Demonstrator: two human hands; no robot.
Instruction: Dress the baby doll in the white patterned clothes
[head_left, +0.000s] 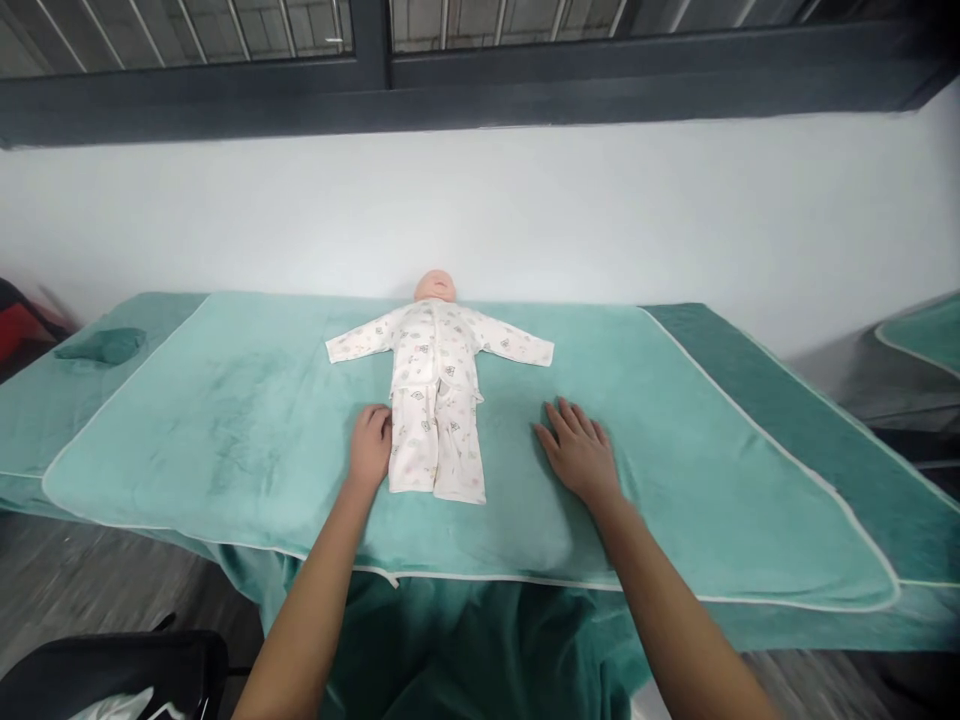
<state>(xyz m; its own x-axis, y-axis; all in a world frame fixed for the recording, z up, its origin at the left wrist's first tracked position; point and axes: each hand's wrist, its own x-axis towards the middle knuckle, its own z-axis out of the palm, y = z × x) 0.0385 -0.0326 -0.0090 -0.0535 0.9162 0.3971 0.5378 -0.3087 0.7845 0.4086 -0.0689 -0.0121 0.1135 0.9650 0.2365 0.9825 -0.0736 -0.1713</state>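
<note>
A baby doll [435,287] lies on its back, head toward the wall. It has on a white patterned long-sleeved top [433,345] with both sleeves spread out sideways. Matching white trousers [437,440] lie below the top, legs straight toward me. My left hand [370,446] rests right beside the trousers' left edge, fingers curled; whether they grip any cloth is hidden. My right hand [581,452] lies flat on the green cover to the right of the doll, fingers spread, apart from the clothes and holding nothing.
A green plush cover with white piping [712,480] is spread over the bed. A small dark green cushion-like item [105,345] lies at the far left. The white wall [480,210] stands directly behind. A black chair [120,670] is at the lower left.
</note>
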